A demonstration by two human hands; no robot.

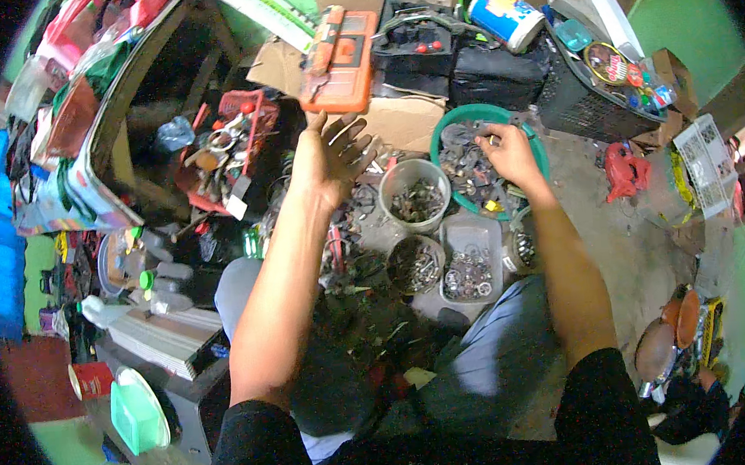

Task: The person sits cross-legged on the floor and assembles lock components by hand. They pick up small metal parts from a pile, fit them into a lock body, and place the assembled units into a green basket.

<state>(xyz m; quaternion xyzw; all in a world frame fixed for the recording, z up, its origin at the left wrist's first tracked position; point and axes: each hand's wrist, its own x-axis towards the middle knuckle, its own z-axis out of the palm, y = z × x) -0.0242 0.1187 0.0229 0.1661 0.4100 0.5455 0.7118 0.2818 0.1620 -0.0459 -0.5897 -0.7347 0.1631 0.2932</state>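
My left hand (330,162) is raised palm up with its fingers spread and darkened, in front of the orange toolbox (358,52); nothing lies in it. Over the green basin (544,160), my right hand (512,155) has thumb and fingertips brought together at a small dark piece that I cannot make out. Dark metal parts and scraps fill the basin. Between my arms stand a clear round tub (386,204) of small metal parts, a darker round bowl (395,284) of screws or similar bits, and a clear rectangular container (495,234) with rings and small hardware.
A red basket (264,145) of odds and ends sits left. Behind the basin are a black tool bag (412,53), a white-and-blue bucket (504,18) and a black crate (579,97). A red plastic bag (626,171) lies right. Loose scraps cover the floor between my legs.
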